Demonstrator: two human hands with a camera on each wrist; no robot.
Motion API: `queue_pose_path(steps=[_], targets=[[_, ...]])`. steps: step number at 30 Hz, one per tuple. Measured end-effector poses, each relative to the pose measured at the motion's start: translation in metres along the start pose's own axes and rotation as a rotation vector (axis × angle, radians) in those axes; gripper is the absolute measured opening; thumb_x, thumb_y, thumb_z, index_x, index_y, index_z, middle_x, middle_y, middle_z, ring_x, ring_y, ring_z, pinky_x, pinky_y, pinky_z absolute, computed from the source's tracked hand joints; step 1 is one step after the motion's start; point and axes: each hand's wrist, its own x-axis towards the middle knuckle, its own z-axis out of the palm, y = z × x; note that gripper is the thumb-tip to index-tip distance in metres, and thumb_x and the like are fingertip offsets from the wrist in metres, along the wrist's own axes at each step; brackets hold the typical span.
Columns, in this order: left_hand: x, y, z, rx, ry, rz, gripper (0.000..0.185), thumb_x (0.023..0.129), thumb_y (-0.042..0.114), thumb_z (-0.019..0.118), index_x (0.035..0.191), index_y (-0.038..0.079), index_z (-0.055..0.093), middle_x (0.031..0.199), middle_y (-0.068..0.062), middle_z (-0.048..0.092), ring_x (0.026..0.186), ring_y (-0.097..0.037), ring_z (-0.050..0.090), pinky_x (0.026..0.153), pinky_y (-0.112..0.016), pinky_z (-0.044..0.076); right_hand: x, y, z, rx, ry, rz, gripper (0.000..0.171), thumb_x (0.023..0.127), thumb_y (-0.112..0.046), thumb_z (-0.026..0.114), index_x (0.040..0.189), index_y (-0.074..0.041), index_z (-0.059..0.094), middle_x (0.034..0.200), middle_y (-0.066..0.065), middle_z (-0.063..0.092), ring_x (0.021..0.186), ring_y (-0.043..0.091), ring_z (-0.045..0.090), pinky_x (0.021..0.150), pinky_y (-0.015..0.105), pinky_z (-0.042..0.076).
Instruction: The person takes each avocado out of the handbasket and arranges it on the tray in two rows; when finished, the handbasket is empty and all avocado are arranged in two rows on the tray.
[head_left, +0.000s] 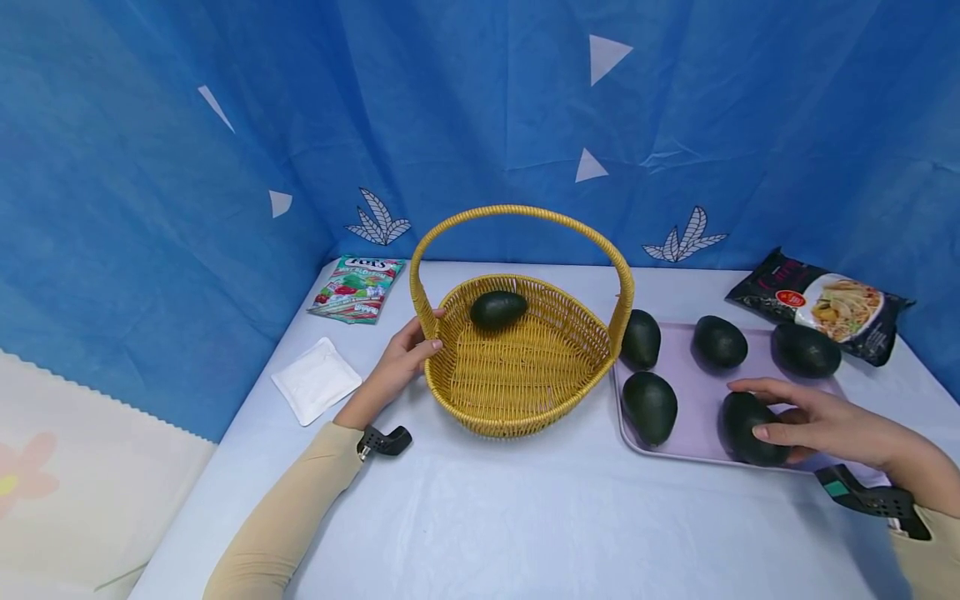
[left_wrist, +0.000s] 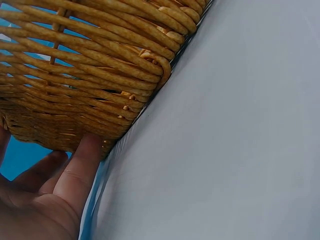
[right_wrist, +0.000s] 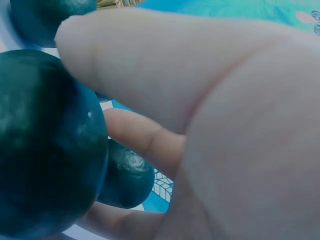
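Observation:
A yellow woven basket with an arched handle stands mid-table, one dark green avocado lying inside it. My left hand holds the basket's left rim, thumb over the edge; in the left wrist view its fingers press against the woven wall. On the lilac tray to the right lie several avocados. My right hand curls round the nearest one, which rests on the tray. The right wrist view shows that avocado against my fingers.
A white square packet and a green candy bag lie left of the basket. A black noodle packet sits at the back right. Blue cloth walls close the table's back and sides.

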Motion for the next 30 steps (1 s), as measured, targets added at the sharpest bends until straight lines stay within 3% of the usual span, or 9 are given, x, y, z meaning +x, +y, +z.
queue_pose_path(steps=[7, 18, 22, 25, 28, 30], targets=[[0.0, 0.0, 0.0, 0.016, 0.001, 0.005, 0.056, 0.102, 0.014, 0.054, 0.156, 0.015, 0.04, 0.154, -0.02, 0.044, 0.124, -0.027, 0.048, 0.085, -0.019, 0.055, 0.0, 0.002, -0.001, -0.025, 0.02, -0.014, 0.059, 0.102, -0.027, 0.058, 0.156, -0.022, 0.035, 0.147, 0.049, 0.029, 0.113, 0.052, 0.058, 0.073, 0.047, 0.062], [-0.001, 0.0, -0.001, 0.01, 0.0, 0.005, 0.056, 0.102, 0.013, 0.054, 0.156, 0.014, 0.039, 0.155, -0.02, 0.043, 0.123, -0.024, 0.048, 0.085, -0.02, 0.056, 0.001, 0.002, -0.001, -0.062, 0.061, -0.063, 0.056, 0.102, -0.024, 0.058, 0.152, -0.009, 0.038, 0.148, 0.046, 0.033, 0.117, 0.062, 0.053, 0.075, 0.054, 0.061], [-0.001, 0.0, -0.001, 0.003, -0.003, 0.004, 0.056, 0.102, 0.013, 0.054, 0.156, 0.014, 0.039, 0.157, -0.019, 0.042, 0.126, -0.026, 0.048, 0.086, -0.02, 0.056, -0.002, -0.002, -0.001, -0.143, 0.139, -0.102, 0.055, 0.101, -0.021, 0.06, 0.148, -0.001, 0.04, 0.145, 0.043, 0.04, 0.118, 0.06, 0.052, 0.075, 0.051, 0.061], [-0.001, 0.0, -0.001, 0.015, -0.006, 0.011, 0.056, 0.102, 0.015, 0.055, 0.156, 0.014, 0.039, 0.158, -0.019, 0.041, 0.129, -0.029, 0.047, 0.087, -0.02, 0.056, -0.006, -0.006, -0.001, -0.195, 0.2, -0.118, 0.055, 0.101, -0.02, 0.062, 0.146, 0.005, 0.041, 0.144, 0.043, 0.041, 0.116, 0.06, 0.052, 0.076, 0.056, 0.059], [0.0, 0.0, 0.0, 0.018, -0.007, 0.014, 0.057, 0.102, 0.015, 0.055, 0.156, 0.014, 0.039, 0.158, -0.019, 0.041, 0.13, -0.032, 0.047, 0.087, -0.02, 0.056, -0.008, -0.013, -0.002, -0.217, 0.243, -0.124, 0.057, 0.099, -0.019, 0.065, 0.145, 0.007, 0.041, 0.144, 0.042, 0.042, 0.115, 0.059, 0.054, 0.077, 0.061, 0.058], [0.0, -0.001, -0.001, 0.015, -0.005, 0.013, 0.057, 0.102, 0.015, 0.054, 0.156, 0.014, 0.038, 0.158, -0.02, 0.041, 0.129, -0.032, 0.047, 0.086, -0.019, 0.056, -0.008, -0.019, -0.004, -0.229, 0.265, -0.151, 0.057, 0.098, -0.016, 0.066, 0.144, 0.006, 0.042, 0.143, 0.041, 0.043, 0.113, 0.055, 0.057, 0.076, 0.058, 0.059]])
